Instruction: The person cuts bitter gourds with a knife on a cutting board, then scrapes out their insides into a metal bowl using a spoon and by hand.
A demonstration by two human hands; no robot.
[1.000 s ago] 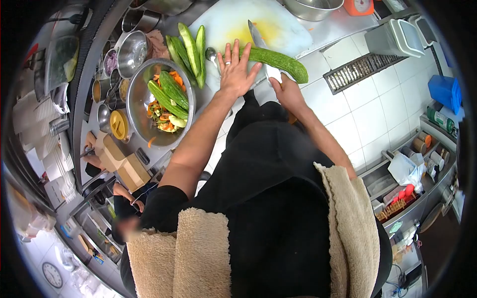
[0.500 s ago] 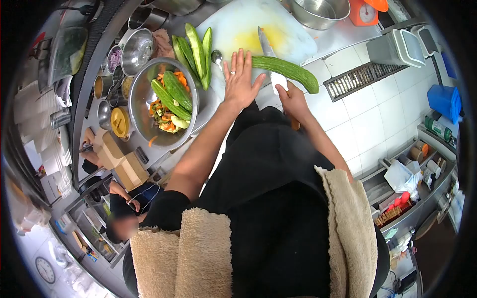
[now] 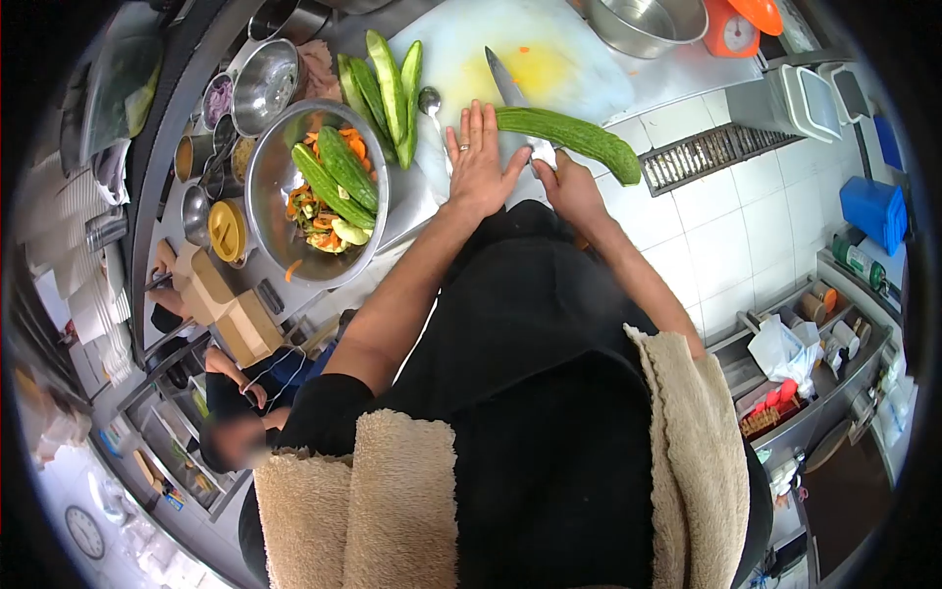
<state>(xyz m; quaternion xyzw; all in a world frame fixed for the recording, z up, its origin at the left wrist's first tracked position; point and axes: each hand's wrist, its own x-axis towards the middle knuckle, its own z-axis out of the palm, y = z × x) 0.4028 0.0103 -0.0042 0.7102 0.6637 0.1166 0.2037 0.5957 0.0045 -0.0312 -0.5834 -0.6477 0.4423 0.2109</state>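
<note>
The left hand (image 3: 478, 169) lies flat with fingers spread over one end of the long cucumber (image 3: 589, 142), which rests across the cutting board (image 3: 451, 47), its other end jutting past the edge of the table (image 3: 687, 74). The right hand (image 3: 574, 196) is clenched round the handle of the knife (image 3: 503, 77), whose blade crosses beneath the cucumber; whether it bites in cannot be told. A level blade, light even palm pressure and fingertips clear of the edge would suit this cut; the jutting end could tip.
</note>
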